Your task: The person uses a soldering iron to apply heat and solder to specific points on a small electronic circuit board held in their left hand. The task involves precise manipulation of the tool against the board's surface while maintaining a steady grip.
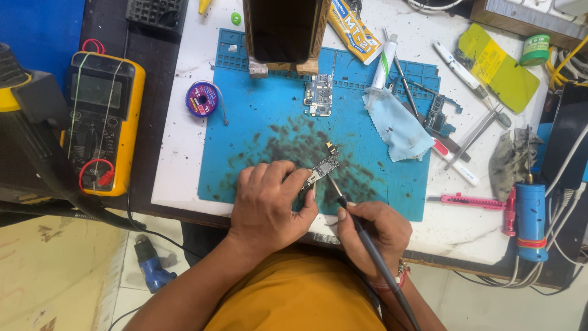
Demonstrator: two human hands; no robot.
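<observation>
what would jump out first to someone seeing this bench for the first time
Most striking is the blue work mat, smudged dark in its middle, where the left hand pins a small circuit board while the right hand touches a thin iron-like tool to it. At the left edge sits a yellow multimeter, and a pale blue cloth lies on the mat's right side.

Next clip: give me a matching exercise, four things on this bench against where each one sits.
Things:
1. small circuit board
2. multimeter
3. solder wick spool
4. pink utility knife

Places:
A. white table, right of the blue mat
B. dark surface, far left
C. pinned under the left hand
D. white table, just left of the mat

Pairs: 1-C, 2-B, 3-D, 4-A
</observation>
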